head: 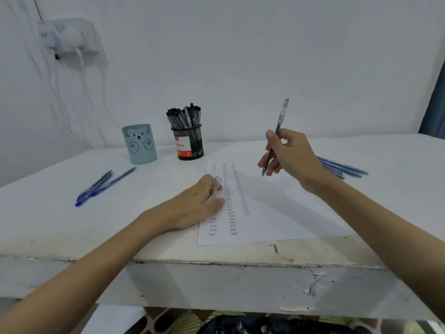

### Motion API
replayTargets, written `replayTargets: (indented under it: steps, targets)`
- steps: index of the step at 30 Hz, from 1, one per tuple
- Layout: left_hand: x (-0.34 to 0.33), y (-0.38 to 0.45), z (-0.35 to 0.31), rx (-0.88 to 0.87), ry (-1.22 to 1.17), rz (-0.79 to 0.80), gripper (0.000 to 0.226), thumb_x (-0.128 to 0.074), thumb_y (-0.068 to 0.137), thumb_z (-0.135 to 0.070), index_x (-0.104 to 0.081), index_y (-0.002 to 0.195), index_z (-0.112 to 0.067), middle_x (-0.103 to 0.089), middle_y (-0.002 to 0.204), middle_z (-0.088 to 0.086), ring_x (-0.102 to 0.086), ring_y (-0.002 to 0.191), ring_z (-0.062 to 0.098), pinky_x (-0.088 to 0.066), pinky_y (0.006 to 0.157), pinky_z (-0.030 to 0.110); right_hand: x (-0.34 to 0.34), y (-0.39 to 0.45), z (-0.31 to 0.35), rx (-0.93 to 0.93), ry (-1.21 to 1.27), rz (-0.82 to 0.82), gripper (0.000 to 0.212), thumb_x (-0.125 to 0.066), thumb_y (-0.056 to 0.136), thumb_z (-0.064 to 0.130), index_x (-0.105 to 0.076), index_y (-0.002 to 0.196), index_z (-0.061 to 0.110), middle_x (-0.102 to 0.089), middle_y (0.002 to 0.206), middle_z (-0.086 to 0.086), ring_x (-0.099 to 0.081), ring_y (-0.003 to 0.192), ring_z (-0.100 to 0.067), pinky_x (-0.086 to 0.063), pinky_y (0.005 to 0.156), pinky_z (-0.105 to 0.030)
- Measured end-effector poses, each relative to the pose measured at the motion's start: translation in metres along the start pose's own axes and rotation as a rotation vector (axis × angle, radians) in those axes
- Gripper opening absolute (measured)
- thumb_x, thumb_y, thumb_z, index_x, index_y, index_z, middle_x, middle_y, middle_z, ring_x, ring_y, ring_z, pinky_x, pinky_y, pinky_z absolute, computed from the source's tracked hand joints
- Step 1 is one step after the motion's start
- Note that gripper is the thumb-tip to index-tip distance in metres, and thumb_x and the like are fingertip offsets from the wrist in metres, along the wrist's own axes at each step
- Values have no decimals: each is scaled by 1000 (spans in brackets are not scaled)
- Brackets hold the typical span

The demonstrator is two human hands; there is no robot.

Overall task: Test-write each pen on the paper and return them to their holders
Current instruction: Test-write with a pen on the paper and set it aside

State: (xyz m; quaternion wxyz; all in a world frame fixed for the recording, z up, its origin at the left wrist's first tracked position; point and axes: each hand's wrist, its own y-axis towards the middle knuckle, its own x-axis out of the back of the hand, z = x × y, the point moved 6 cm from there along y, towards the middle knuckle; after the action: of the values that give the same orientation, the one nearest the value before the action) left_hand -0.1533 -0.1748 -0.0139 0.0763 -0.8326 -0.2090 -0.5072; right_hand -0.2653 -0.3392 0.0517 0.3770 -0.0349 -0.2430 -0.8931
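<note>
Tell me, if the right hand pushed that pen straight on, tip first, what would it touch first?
Most likely the paper. The right hand holds the pen slanted, tip down and hanging just above the sheet's blank part, right of the written columns. Nothing shows between, though the gap is hard to judge.

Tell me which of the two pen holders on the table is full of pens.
The black mesh holder, packed with black pens; the light blue bear-faced holder left of it shows none.

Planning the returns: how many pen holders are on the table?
2: a blue bear holder at centre-left, and a black mesh holder of pens just right of it.
</note>
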Motion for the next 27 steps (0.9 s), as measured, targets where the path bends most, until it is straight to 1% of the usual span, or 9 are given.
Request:
replayTargets:
  steps: [5,8,10,13,15,18,22,24,27]
  targets:
    - [5,5,4,42,121,-68,45,-45,88,-58,-32,109,-21,-43,126,-14,-46,112,11,-33,99,34,6,5,-16,-143,152,-62,34,-63,83,0,-39,62,11,-49,54,-10,-47,37,-15,-36,45,-22]
    - [12,4,-1,31,263,-154,47,-44,84,-65,-30,100,-23,-49,117,-13,-47,107,10,-28,93,32,0,4,-22,-278,266,-54,26,-50,90,14,-43,65,9,-44,61,-7,-35,43,-18,-32,45,-24]
    - [16,0,-6,38,373,-212,50,-40,82,-70,-29,99,-23,-51,107,-11,-48,100,11,-28,91,32,-7,2,-24,-318,246,30,38,-38,93,28,-45,62,8,-47,59,-9,-34,41,-20,-30,42,-21]
    - [21,-6,-14,58,583,-300,54,-34,82,-73,-29,97,-22,-40,83,-14,-43,84,13,-27,85,33,-22,-8,-23,-317,97,235,59,-27,96,39,-59,63,1,-51,50,-15,-40,37,-22,-31,42,-23]
    - [22,-7,-18,63,643,-333,54,-32,83,-73,-29,96,-21,-31,77,-16,-38,80,15,-25,82,33,-32,-15,-22,-293,25,311,59,-33,96,39,-63,64,0,-58,51,-16,-48,38,-24,-33,44,-24]
    - [18,-2,-15,63,558,-309,50,-38,84,-69,-30,95,-21,-37,84,-12,-40,88,15,-27,87,33,-43,-22,-22,-232,-43,330,42,-53,91,30,-61,61,2,-55,49,-13,-49,37,-23,-31,43,-24]
    - [2,6,3,42,118,-156,59,-43,76,-72,-37,102,-20,-47,105,-6,-47,96,16,-40,88,36,-47,-19,-27,-193,-89,254,38,-57,88,20,-56,56,0,-50,46,-13,-35,30,-17,-27,37,-18]
    - [-1,10,7,38,68,-148,63,-41,70,-73,-39,102,-19,-47,107,-4,-49,97,16,-43,87,37,-46,-15,-27,-135,-138,197,36,-60,83,10,-49,50,1,-53,47,-11,-37,30,-13,-28,37,-17]
    - [-1,11,5,11,117,-176,49,-47,84,-63,-39,95,-16,-42,99,-4,-46,91,16,-37,76,30,-47,-16,-27,-59,-171,183,39,-54,75,-4,-35,43,6,-47,48,-13,-44,30,-7,-27,37,-17]
